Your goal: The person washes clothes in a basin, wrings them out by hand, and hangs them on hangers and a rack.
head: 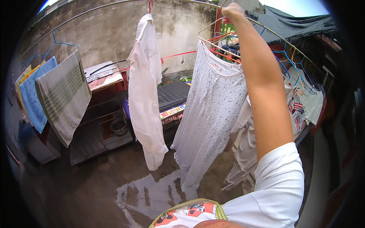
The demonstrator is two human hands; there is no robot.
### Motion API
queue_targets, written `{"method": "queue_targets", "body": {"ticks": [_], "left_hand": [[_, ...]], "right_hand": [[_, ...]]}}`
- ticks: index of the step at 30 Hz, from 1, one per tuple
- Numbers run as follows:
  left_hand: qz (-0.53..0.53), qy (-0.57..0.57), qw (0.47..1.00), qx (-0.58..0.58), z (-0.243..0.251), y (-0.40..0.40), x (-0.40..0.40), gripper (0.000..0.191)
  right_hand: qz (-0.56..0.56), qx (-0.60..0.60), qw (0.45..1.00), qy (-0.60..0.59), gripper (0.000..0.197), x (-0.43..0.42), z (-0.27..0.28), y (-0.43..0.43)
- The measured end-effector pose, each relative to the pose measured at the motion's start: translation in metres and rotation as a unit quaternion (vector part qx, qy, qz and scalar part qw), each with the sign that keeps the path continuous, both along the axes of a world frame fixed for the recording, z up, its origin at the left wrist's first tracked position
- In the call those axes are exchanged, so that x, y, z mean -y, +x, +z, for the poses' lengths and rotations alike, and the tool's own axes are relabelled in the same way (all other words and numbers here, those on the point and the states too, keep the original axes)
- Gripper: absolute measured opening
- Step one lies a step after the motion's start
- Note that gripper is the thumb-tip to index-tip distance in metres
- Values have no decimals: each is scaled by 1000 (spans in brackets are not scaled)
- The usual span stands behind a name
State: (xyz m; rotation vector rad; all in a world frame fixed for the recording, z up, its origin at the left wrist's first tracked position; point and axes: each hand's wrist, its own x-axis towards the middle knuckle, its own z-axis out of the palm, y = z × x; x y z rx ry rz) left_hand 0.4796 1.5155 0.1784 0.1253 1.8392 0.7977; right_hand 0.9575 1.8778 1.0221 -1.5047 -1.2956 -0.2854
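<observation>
My right hand is raised at the metal clothesline pole, its fingers closed on the top of a white wire hanger. From that hanger hangs a long, pale sleeveless dress with a small grey print. To its left a white long-sleeved shirt hangs from the same pole. Pale trousers or a similar garment hang behind my forearm, partly hidden. My left hand is out of view.
Towels hang on blue hangers at the left. Behind them stand a wooden shelf unit and a stained wall. More garments and coloured hangers crowd the right. Wet patches mark the floor.
</observation>
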Motion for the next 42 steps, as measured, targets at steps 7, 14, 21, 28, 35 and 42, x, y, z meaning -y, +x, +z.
{"method": "queue_targets", "body": {"ticks": [7,14,21,28,35,42], "left_hand": [[-55,51,997,-1,14,6,-38,7],[-74,81,994,-4,-16,0,-16,6],[-186,51,981,-33,-104,-28,93,4],[-113,-29,993,15,-49,-2,81,5],[-113,109,987,31,-17,20,13,6],[-85,42,995,-42,56,109,13,8]], "right_hand": [[35,-10,999,15,18,-11,22,-30],[42,-65,997,22,41,-87,16,-43],[287,-57,907,-303,41,-11,-27,0],[28,394,904,-165,47,52,-85,36],[-44,323,941,-87,38,35,-101,136],[279,6,957,-84,53,37,-128,195]]}}
